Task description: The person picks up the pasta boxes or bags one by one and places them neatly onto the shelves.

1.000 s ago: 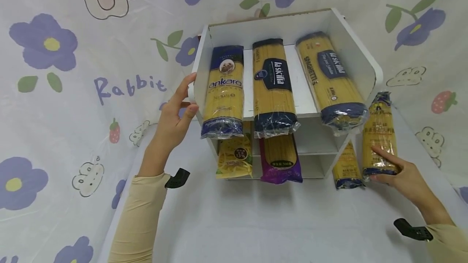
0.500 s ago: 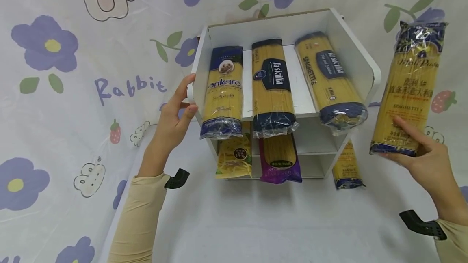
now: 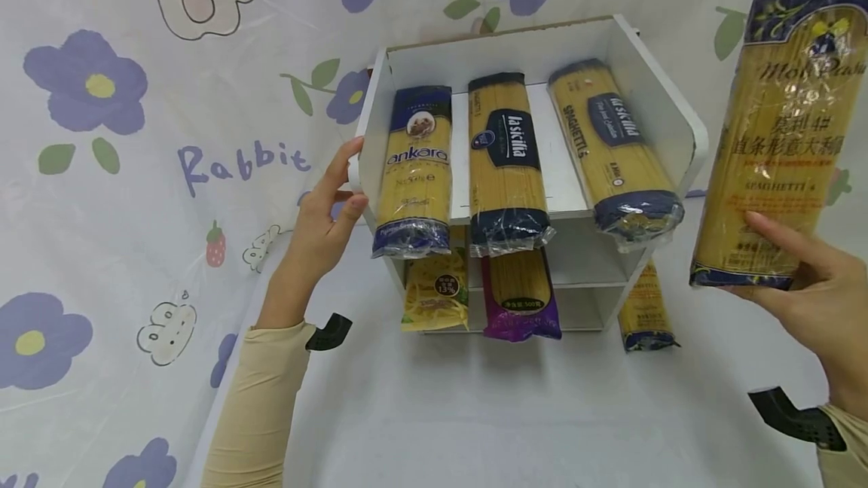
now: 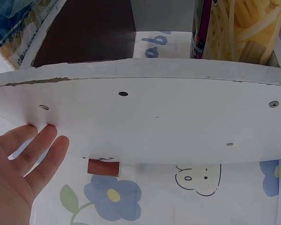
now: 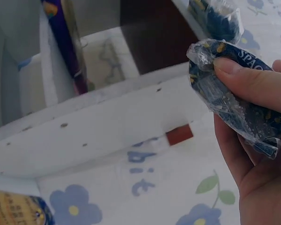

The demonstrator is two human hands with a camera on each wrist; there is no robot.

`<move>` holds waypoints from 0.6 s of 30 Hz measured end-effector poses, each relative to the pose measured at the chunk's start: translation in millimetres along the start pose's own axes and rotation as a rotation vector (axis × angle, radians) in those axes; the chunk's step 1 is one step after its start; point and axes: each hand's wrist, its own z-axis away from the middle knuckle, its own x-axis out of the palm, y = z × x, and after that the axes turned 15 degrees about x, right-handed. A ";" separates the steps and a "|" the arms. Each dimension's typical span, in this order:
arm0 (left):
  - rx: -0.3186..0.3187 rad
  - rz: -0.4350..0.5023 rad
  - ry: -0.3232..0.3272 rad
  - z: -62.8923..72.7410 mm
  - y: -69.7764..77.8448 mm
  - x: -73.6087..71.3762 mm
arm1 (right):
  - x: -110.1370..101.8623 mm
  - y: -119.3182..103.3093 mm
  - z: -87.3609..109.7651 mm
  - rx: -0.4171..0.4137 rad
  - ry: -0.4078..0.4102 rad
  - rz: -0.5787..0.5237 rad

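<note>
My right hand holds a bag of spaghetti by its lower end, upright and to the right of a white shelf rack. In the right wrist view, the thumb presses on the bag's crinkled blue end. My left hand rests against the rack's left side; in the left wrist view its straight fingertips touch the outer panel. Three pasta bags lie on the top tier: an ankara bag, a lasicilia bag and another spaghetti bag.
Below, a yellow pasta bag and a purple-ended bag stick out of the rack's lower compartments. Another spaghetti bag lies on the white table beside the rack's right side. A flower-printed cloth hangs behind.
My right hand has lifted the spaghetti bag off the table at the right and brought it up, closer to the head camera. The left hand stays against the rack.
</note>
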 end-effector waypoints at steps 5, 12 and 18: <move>-0.016 0.001 -0.002 0.7 -0.5 -0.5 | 0.5 -7.3 5.9 -0.155 -0.048 -0.118; -0.008 0.005 0.000 0.5 0.1 -1.1 | 5.1 -16.8 7.4 -0.280 -0.219 -0.276; -0.003 -0.002 -0.003 -0.2 1.5 -1.0 | 5.1 -18.0 5.3 -0.405 -0.311 -0.107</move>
